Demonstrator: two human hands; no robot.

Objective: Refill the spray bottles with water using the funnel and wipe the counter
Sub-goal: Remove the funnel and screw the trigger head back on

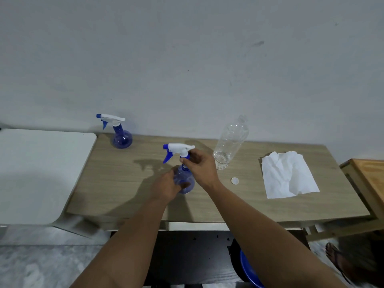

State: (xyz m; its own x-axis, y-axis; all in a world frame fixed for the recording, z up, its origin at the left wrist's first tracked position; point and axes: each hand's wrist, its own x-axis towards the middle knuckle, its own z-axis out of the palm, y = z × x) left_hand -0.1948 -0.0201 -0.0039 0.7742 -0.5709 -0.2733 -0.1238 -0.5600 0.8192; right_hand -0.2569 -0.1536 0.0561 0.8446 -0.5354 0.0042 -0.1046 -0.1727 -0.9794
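Steadying the near spray bottle (184,181) in the clamped left hand (166,187), the right hand (200,166), fingers pinched on the trigger head (179,149), should seat it straight, then twist gently.

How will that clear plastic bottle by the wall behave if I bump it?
The clear bottle looks tall, narrow and nearly empty, so it is probably light and apt to tip. It stands uncapped, a small white cap lying on the table, so any water left could spill. Once down, its round body would likely roll.
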